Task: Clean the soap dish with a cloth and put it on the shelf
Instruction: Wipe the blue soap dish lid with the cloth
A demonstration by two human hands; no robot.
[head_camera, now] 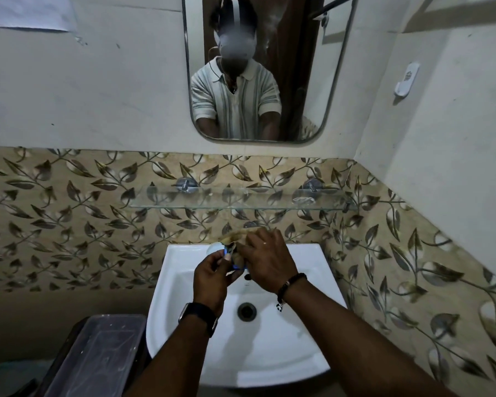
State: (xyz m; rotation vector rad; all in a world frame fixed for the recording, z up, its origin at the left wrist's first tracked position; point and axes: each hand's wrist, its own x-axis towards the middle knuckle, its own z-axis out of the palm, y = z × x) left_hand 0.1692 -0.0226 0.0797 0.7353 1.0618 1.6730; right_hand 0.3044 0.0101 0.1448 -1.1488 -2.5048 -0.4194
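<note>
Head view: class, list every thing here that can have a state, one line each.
soap dish: held over the sink, cloth against it.
cloth: bunched under the right hand.
left hand: grips the soap dish.
right hand: grips the cloth.
glass shelf: soap dish not yet on it.
drain: unplugged.
plastic box: lid on.

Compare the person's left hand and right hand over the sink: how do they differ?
The left hand grips the soap dish; the right hand holds the cloth against it. The left hand's wrist wears a dark watch; the right hand's wrist wears a beaded bracelet. Both hands work close together above the white sink.
</note>
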